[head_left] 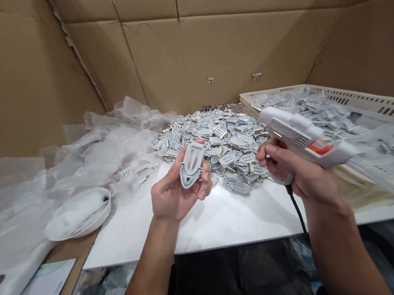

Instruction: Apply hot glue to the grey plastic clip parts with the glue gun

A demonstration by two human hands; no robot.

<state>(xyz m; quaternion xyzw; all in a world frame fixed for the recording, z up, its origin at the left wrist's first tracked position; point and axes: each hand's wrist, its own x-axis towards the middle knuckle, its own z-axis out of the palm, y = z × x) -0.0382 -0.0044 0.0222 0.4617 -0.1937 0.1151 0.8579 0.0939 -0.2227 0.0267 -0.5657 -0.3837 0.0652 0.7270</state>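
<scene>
The gray piece (190, 163) could slip away if the left hand (174, 197) goes loose.
The right hand (307, 173) is wrapped around a white tool (295, 130) that looks like a glue gun; if its tip is hot and swings too close, it could burn the left fingers. Those fingers hold the gray piece by its sides, thumb on one edge and fingertips near the other, in front of the big pile (233, 153).

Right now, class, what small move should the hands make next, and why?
Perhaps bring the white glue gun toward the grey piece: the right hand grips the gun, the left hand holds the piece up, and the two are apart.
</scene>
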